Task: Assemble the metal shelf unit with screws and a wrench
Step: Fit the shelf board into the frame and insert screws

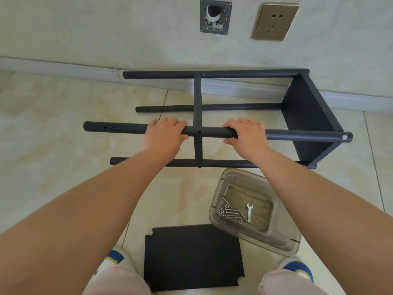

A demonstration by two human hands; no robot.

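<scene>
Tiled floor by a wall w/ a socket (275, 21). Frame (310, 116) lies on its side, likely stiff, light, awkward; best held at post (212, 133) near mid shelf. Left hand (163, 135) and right hand (246, 135) both grasp post. Loose shelf (191, 258) lies by the feet; tray (221, 186) holds screws (230, 212), wrench (249, 211). No readable writing.

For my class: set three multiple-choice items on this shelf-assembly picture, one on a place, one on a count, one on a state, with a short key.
1. Where does the wrench lie?
A. in the clear plastic tray
B. on the loose black panel
C. in a hand

2. How many long tubes has the shelf frame?
A. two
B. four
C. six

3. How are the hands?
A. both idle
B. one holds a screw
C. both grip one tube

Key: A, it rests beside the screws; B, four parallel tubes show; C, left hand and right hand curl round the near upper tube.
</scene>
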